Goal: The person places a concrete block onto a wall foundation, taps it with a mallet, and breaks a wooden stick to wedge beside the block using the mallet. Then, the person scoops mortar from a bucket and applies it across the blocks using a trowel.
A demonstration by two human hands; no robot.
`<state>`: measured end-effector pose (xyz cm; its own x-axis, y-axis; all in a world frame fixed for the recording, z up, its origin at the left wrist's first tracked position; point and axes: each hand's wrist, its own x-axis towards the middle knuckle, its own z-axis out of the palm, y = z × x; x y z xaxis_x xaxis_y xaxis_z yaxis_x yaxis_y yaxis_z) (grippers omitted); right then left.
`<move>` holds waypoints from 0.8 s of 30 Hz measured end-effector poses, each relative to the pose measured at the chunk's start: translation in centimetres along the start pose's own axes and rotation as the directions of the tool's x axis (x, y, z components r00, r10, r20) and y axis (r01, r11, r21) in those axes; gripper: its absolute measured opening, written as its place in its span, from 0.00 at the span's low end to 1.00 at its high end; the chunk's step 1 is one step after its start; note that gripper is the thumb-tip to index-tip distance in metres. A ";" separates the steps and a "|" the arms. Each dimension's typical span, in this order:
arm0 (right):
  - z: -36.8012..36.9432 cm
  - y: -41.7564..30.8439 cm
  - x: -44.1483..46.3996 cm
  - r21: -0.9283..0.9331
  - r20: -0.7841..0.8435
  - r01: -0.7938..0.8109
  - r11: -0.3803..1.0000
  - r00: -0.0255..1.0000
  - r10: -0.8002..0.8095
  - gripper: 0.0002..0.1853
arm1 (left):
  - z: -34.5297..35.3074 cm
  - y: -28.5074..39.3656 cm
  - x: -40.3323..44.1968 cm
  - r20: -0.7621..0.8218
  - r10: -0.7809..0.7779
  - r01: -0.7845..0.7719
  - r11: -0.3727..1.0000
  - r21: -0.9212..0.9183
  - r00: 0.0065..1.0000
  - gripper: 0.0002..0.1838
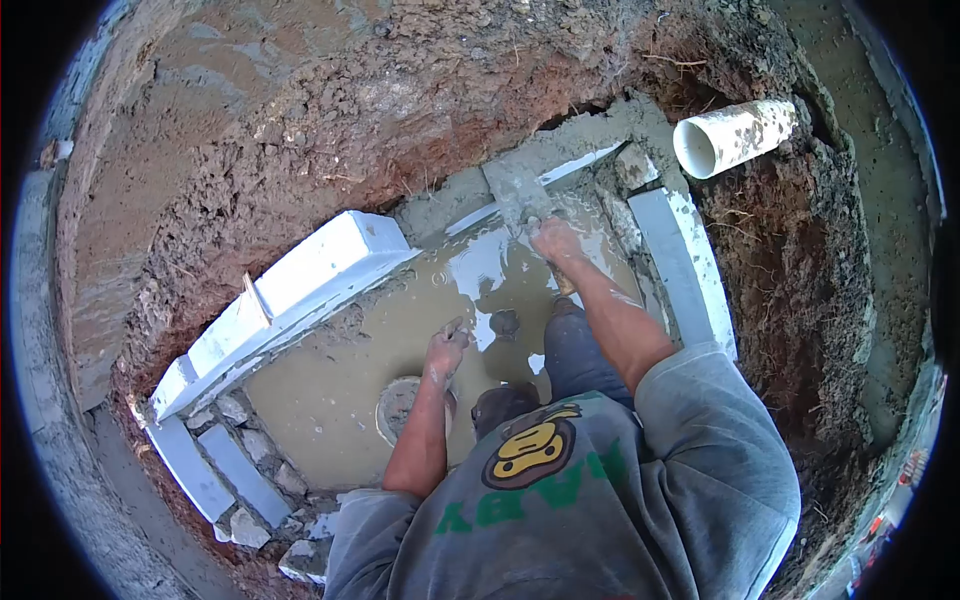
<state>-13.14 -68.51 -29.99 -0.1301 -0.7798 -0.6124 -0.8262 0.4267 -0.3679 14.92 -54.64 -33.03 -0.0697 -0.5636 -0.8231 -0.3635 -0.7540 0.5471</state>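
Observation:
My right hand is closed round a trowel. Its flat grey blade is smeared with mortar and lies against the wet mortar along the far wall of the pit. My left hand is over the muddy water, muddy at the fingers, which look curled; whether anything is in them I cannot make out. Just below that hand stands a round bucket with grey mortar in it, partly covered by my left forearm. Murky water covers the floor around my legs.
White-faced blocks line the left side, with a small stick against them. More blocks stand on the right. A white pipe juts from the earth bank. Broken stones lie at lower left.

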 end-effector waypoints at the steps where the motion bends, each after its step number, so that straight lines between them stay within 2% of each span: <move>1: -0.2 -1.5 -1.3 0.077 0.017 -0.043 0.996 0.999 0.042 0.21 | -0.9 -1.2 -0.9 -0.037 -0.035 0.034 0.999 -0.033 0.999 0.29; 2: 1.6 -1.6 -1.1 0.026 0.008 0.028 0.999 1.000 -0.028 0.21 | -1.7 -2.1 -1.7 -0.077 -0.066 0.060 0.996 -0.068 0.995 0.29; 5: 5.3 -2.5 -2.2 -0.081 0.029 0.211 0.974 0.977 -0.209 0.23 | -4.3 -7.4 -2.4 -0.291 0.011 -0.075 0.975 -0.211 0.957 0.27; 6: 5.7 -3.1 -3.8 -0.108 0.052 0.265 0.958 0.964 -0.261 0.23 | -5.4 -8.4 -2.9 -0.339 0.004 -0.053 0.989 -0.135 0.941 0.27; 8: 4.8 -4.2 -7.7 -0.089 0.121 0.229 0.969 0.968 -0.218 0.23 | -7.7 -10.6 -4.4 -0.435 -0.005 0.011 1.000 0.012 0.900 0.29; 11: 4.7 -3.8 -10.8 -0.084 0.240 0.163 0.983 0.961 -0.139 0.23 | -10.7 -11.6 -8.4 -0.361 -0.111 0.188 0.964 0.187 0.926 0.33; 12: 5.0 -3.1 -11.2 -0.090 0.282 0.141 0.986 0.953 -0.111 0.23 | -11.6 -13.0 -9.1 -0.368 -0.083 0.172 0.961 0.217 0.926 0.30; 14: 9.0 -0.3 -9.6 -0.197 0.322 0.267 0.943 0.926 -0.195 0.22 | -12.4 -16.2 -10.2 -0.383 -0.029 0.139 0.954 0.264 0.923 0.26; 15: 10.3 0.5 -9.3 -0.251 0.353 0.333 0.909 0.906 -0.234 0.21 | -12.0 -17.9 -10.1 -0.514 0.016 0.107 0.972 0.209 0.858 0.25; 17: 10.6 -0.7 -11.2 -0.258 0.451 0.294 0.920 0.879 -0.154 0.21 | -10.9 -22.2 -10.6 -0.758 0.041 0.047 0.994 0.094 0.651 0.25; 18: 11.0 -1.8 -12.0 -0.264 0.498 0.281 0.923 0.859 -0.119 0.20 | -10.7 -23.5 -11.4 -0.748 -0.027 0.035 0.999 -0.004 0.664 0.25; 21: 13.8 -3.2 -12.6 -0.287 0.534 0.512 0.810 0.787 -0.309 0.20 | -10.4 -25.1 -14.5 -0.700 -0.205 0.001 0.960 -0.279 0.684 0.28; 23: 11.9 -5.9 -16.8 -0.227 0.562 0.496 0.838 0.770 -0.304 0.21 | -8.8 -24.2 -17.5 -0.652 -0.314 -0.014 0.895 -0.445 0.690 0.29; 24: 11.9 -6.7 -17.5 -0.227 0.573 0.510 0.830 0.759 -0.309 0.21 | -8.9 -27.5 -16.4 -0.671 -0.286 -0.013 0.915 -0.404 0.684 0.27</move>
<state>1.15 -52.25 -25.15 0.4713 -0.4609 -0.7520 -0.8763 -0.1477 -0.4586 34.29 -27.72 -33.23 0.6794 -0.3961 -0.6177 0.0433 -0.8187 0.5725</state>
